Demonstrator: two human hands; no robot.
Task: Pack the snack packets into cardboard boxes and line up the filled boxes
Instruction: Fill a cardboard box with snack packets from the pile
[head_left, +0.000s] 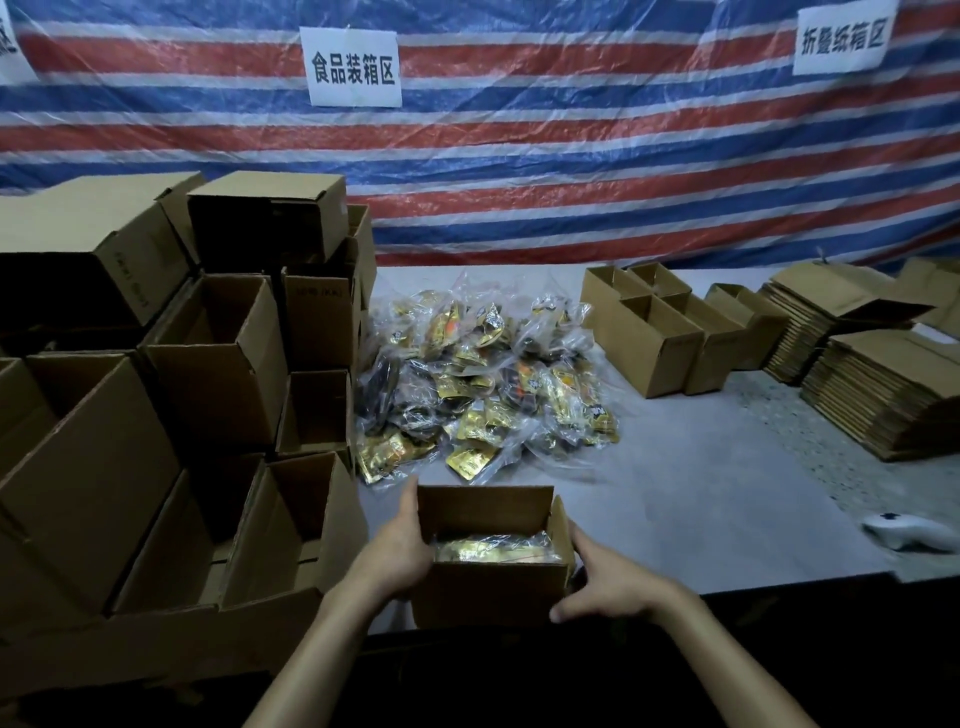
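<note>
Left hand & right hand are closed on the side walls of the box, which is held at the near edge of the surface w/ gold packets inside, top open. If tilted, packets could be spilled; if squeezed too hard, walls could be buckled. Stack at left could be knocked.

Fingers of the left hand hidden behind the box at six o'clock; white object at four o'clock blurred.

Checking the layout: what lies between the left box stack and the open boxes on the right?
The heap of snack packets, in the head view.
</note>
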